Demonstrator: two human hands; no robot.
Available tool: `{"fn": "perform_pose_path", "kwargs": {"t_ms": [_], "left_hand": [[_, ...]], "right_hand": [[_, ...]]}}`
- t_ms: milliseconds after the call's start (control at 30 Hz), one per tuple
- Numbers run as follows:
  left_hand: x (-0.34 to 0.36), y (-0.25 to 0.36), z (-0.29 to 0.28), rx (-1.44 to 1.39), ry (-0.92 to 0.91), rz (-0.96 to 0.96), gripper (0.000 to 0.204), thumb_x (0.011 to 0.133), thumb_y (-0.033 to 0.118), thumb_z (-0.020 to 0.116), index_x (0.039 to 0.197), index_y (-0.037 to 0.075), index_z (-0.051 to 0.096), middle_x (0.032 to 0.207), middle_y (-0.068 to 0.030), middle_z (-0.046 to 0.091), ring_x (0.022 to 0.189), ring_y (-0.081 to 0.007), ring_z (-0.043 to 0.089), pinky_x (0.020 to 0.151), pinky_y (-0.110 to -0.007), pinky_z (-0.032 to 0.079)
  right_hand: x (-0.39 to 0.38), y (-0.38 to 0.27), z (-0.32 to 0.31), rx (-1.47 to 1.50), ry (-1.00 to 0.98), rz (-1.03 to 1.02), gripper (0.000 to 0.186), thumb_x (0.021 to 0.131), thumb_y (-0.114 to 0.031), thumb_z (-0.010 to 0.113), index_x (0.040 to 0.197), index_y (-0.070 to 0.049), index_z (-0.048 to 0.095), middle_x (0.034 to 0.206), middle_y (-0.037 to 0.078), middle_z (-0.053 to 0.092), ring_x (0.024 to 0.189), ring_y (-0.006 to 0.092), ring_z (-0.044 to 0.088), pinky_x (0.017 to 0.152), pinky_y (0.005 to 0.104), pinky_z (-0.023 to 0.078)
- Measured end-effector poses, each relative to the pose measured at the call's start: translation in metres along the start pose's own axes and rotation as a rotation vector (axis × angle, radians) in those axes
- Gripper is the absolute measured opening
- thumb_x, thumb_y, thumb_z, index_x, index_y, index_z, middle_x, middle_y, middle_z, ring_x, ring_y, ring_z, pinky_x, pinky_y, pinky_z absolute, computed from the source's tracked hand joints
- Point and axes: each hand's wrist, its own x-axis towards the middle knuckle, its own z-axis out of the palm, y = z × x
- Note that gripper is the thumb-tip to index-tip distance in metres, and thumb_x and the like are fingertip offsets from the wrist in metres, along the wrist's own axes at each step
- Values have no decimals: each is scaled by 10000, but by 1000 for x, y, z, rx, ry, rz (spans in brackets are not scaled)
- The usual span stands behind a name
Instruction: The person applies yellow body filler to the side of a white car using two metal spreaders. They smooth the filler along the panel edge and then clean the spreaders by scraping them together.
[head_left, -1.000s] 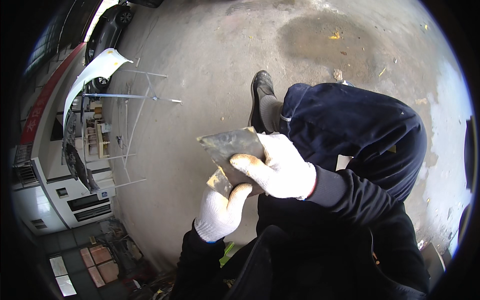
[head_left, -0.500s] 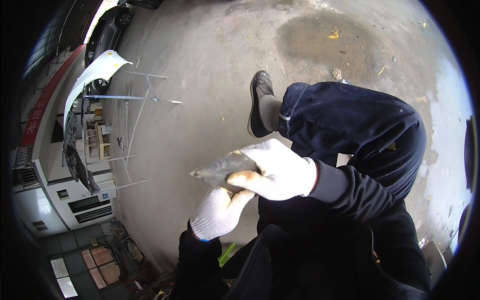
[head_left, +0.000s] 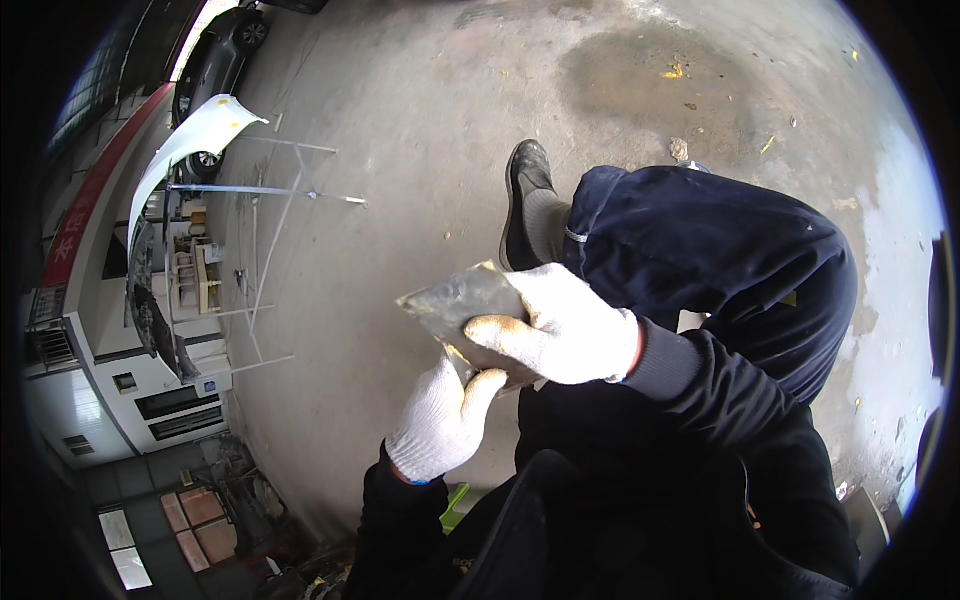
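Note:
A thin, flat dark-grey sheet [head_left: 462,305] with scuffed, yellowish corners is held out in front of my body, over the concrete floor. My right hand [head_left: 570,330], in a white knit glove stained tan at the thumb, pinches it from the right with the thumb on the upper face. Below, my left hand [head_left: 440,420], gloved the same way, grips the sheet's near edge between thumb and fingers. The fingertips of both hands are hidden behind the sheet. What material it is made of, I cannot tell.
A white curved car panel [head_left: 185,135] rests on a metal tube stand [head_left: 250,190] at the left, with a dark car [head_left: 215,60] beyond. My bent leg [head_left: 710,240] and shoe [head_left: 525,195] are ahead. A bright green object [head_left: 455,508] shows beside my left sleeve.
The sheet has tilted so more of its upper face shows, and its pointed corner has moved up and away. My left hand has shifted slightly along the near edge.

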Motion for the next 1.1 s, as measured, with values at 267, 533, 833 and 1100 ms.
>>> {"fn": "perform_pose_path", "kwargs": {"t_ms": [267,533,833,1100], "left_hand": [[-4,-7,-15,-360,-1,-303,242,1034,141,577,1153,-63,626,684,-102,682,556,-146,654,528,-276,525],[3,-16,-13,-204,256,-212,225,1013,78,579,1198,-45,614,855,-106,709,630,-167,684,561,-276,538],[7,-44,-15,92,454,332,159,789,-48,710,940,-8,734,1078,-152,733,1013,-269,703,850,-345,561],[3,-54,-31,-117,393,533,193,838,124,767,1001,37,709,1256,-173,676,1107,-245,672,972,-340,524]], "right_hand": [[12,11,-1,140,367,-66,336,1028,-253,612,1253,-9,661,1057,116,745,873,180,720,806,311,570],[15,44,-2,480,155,502,505,979,-252,734,1341,78,611,1262,128,690,1143,182,639,1029,282,484],[16,14,-31,810,221,336,413,977,-211,726,1292,34,618,1123,94,718,975,165,705,892,310,575],[20,38,-22,758,148,520,356,1001,-209,704,1262,26,648,1113,78,719,956,143,701,844,269,566]]}}
